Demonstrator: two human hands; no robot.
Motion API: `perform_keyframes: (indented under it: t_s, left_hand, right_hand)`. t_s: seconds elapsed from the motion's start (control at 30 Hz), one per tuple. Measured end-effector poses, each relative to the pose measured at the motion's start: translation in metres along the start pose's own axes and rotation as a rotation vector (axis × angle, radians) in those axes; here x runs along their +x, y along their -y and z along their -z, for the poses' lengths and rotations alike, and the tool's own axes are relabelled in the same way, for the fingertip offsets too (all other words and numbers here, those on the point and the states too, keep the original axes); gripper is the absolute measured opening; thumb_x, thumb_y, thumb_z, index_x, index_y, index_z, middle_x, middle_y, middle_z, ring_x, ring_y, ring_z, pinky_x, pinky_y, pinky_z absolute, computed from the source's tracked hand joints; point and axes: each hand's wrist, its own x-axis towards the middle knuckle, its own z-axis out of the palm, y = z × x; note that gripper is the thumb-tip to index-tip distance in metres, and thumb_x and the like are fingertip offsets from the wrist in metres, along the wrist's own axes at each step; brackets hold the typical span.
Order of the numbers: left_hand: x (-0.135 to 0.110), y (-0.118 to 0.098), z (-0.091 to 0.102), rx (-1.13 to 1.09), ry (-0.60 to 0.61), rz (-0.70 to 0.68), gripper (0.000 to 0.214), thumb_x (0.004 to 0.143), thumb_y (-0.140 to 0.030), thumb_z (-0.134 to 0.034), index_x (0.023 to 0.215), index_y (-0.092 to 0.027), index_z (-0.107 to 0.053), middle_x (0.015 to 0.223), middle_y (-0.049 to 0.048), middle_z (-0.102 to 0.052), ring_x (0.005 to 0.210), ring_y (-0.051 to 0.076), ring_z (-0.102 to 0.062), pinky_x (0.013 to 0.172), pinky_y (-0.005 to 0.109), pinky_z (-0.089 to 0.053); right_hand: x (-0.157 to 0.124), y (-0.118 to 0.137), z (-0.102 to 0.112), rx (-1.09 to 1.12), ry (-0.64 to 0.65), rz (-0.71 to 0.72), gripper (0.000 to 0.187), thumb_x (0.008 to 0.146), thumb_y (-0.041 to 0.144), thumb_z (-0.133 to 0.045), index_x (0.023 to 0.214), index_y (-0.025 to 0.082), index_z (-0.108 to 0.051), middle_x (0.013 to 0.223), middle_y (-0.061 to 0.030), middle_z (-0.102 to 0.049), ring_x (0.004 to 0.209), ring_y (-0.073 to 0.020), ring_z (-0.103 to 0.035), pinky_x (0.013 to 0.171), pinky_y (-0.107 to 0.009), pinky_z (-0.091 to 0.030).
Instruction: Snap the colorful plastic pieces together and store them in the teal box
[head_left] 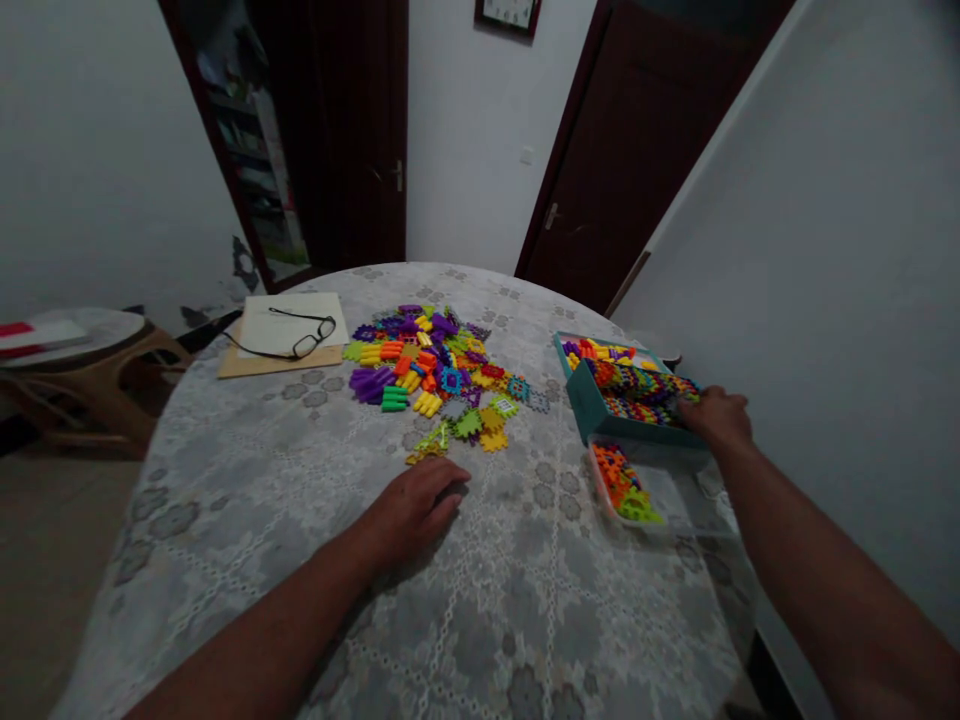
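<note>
My left hand [421,503] lies on the tablecloth, fingers loosely bent and thumb apart, with nothing in it. Just beyond it is a heap of coloured plastic building pieces [451,380], including gear-edged squares and ribbed bars in purple, yellow, orange and green. At the right, my right hand [718,416] reaches to the end of a teal box [589,405]. Its fingers close on the end of a long multicoloured strip of joined pieces [637,380], which lies along the box. The fingertips are partly hidden.
In front of the teal box, a clear plastic tub [679,495] contains orange and green pieces. Eyeglasses [306,345] rest on paper and a board [281,368] at the table's far left. A wooden stool [112,370] stands left of the round table [517,590]; a wall borders the right.
</note>
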Motion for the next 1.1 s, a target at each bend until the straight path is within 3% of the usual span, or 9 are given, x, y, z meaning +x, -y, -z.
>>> perform_keyframes:
  t_s: [0.3,0.47,0.57,0.67,0.73,0.8,0.9,0.97,1.1]
  left_hand:
    - [0.002,0.007,-0.002,0.033,-0.016,0.011,0.030,0.105,-0.034,-0.054,0.123,-0.023,-0.076,0.122,0.0111,-0.083,0.116,0.029,-0.079,0.106,0.045,-0.064]
    - [0.003,0.018,-0.004,0.053,-0.004,0.031,0.034,0.104,-0.039,-0.056,0.124,-0.023,-0.078,0.126,0.0111,-0.083,0.118,0.030,-0.079,0.109,0.045,-0.063]
    - [0.003,0.017,-0.003,0.057,0.003,0.043,0.035,0.104,-0.041,-0.057,0.124,-0.024,-0.079,0.126,0.0111,-0.083,0.117,0.031,-0.079,0.107,0.045,-0.064]
    - [0.004,0.015,-0.002,0.053,-0.007,0.047,0.035,0.104,-0.042,-0.056,0.123,-0.024,-0.080,0.124,0.0104,-0.084,0.116,0.031,-0.080,0.108,0.045,-0.064]
    - [0.004,0.015,-0.002,0.049,-0.020,0.044,0.036,0.105,-0.042,-0.055,0.123,-0.024,-0.080,0.123,0.0107,-0.084,0.115,0.030,-0.080,0.108,0.045,-0.064]
    - [0.002,0.017,-0.003,0.050,-0.037,0.043,0.036,0.106,-0.043,-0.054,0.123,-0.024,-0.080,0.124,0.0111,-0.084,0.117,0.030,-0.080,0.110,0.045,-0.063]
    - [0.000,0.020,-0.004,0.070,-0.057,0.045,0.038,0.108,-0.048,-0.055,0.124,-0.025,-0.080,0.126,0.0111,-0.084,0.119,0.030,-0.079,0.110,0.044,-0.063]
    - [-0.002,0.022,-0.004,0.091,-0.057,0.046,0.039,0.108,-0.052,-0.056,0.124,-0.025,-0.079,0.126,0.0109,-0.084,0.118,0.030,-0.079,0.109,0.043,-0.063]
    - [-0.003,0.017,-0.003,0.133,-0.075,0.022,0.036,0.109,-0.052,-0.058,0.121,-0.025,-0.078,0.124,0.0110,-0.084,0.114,0.029,-0.079,0.105,0.040,-0.064]
  right_hand:
    - [-0.005,0.013,0.012,-0.062,0.086,0.013,0.067,0.092,0.047,-0.075,0.145,0.008,-0.066,0.137,-0.0274,-0.059,0.118,-0.0373,-0.072,0.105,-0.048,-0.057]
    - [-0.005,0.010,0.027,0.004,0.014,0.024,0.063,0.094,0.042,-0.070,0.146,0.006,-0.068,0.131,-0.0256,-0.066,0.123,-0.0361,-0.068,0.109,-0.043,-0.054]
    - [-0.008,0.008,0.045,0.033,-0.080,0.051,0.053,0.101,0.033,-0.055,0.145,0.005,-0.067,0.133,-0.0264,-0.067,0.133,-0.0352,-0.061,0.117,-0.042,-0.047]
    - [-0.038,0.018,0.067,0.163,-0.228,0.146,0.045,0.103,0.024,-0.044,0.136,0.009,-0.071,0.135,-0.0236,-0.069,0.128,-0.0322,-0.064,0.118,-0.042,-0.046]
    - [-0.081,0.032,0.079,0.326,-0.267,0.290,0.038,0.105,0.026,-0.044,0.124,0.014,-0.074,0.128,-0.0199,-0.073,0.115,-0.0308,-0.069,0.111,-0.042,-0.052]
    - [-0.137,0.050,0.085,0.437,-0.180,0.488,0.034,0.108,0.028,-0.043,0.119,0.019,-0.075,0.123,-0.0164,-0.074,0.118,-0.0309,-0.069,0.110,-0.043,-0.054]
    - [-0.220,0.077,0.080,0.511,0.208,0.938,0.031,0.109,0.027,-0.049,0.129,0.022,-0.072,0.139,-0.0152,-0.071,0.133,-0.0286,-0.067,0.115,-0.045,-0.054]
    - [-0.258,0.092,0.070,0.478,0.410,1.138,0.038,0.109,0.026,-0.054,0.145,0.021,-0.066,0.159,-0.0164,-0.061,0.146,-0.0274,-0.060,0.122,-0.044,-0.051]
    - [-0.281,0.112,0.050,0.278,0.564,1.196,0.047,0.106,0.025,-0.060,0.153,0.015,-0.060,0.173,-0.0199,-0.048,0.150,-0.0320,-0.057,0.121,-0.045,-0.052]
